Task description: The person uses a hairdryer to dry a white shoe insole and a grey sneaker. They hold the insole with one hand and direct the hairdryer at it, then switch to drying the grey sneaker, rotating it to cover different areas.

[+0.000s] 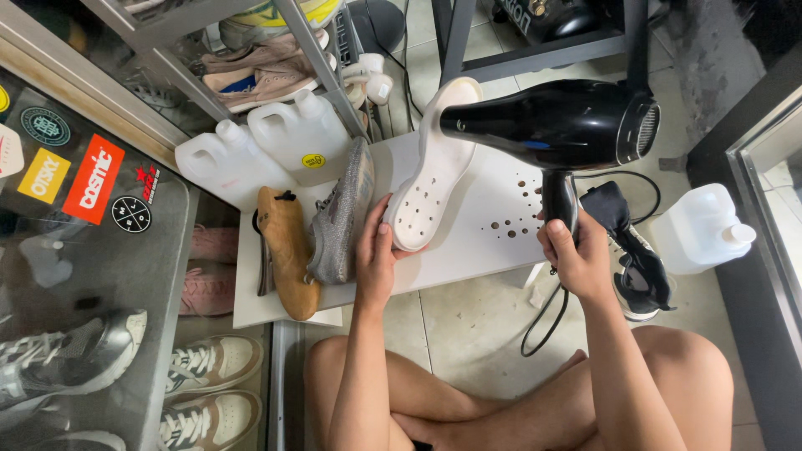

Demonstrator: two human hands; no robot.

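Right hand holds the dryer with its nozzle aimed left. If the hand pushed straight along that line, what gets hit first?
Most likely the white sole held up by the left hand; the hair dryer in the right hand has its nozzle almost at the sole already. Depth is uncertain.

Floor (476, 326) is laid in pale square tiles with dark grout lines, evenly lit. A low white board (468, 250), drilled with small round holes, is set across it as a work surface. At left, a glass-fronted cabinet (92, 250) is seen, with round and rectangular stickers stuck to its pane and reflections across it. Above, a grey metal shelf rack (309, 50) is placed. A dark metal frame (535, 50) stands at top; a dark-edged glass case (769, 175) is seen at right.
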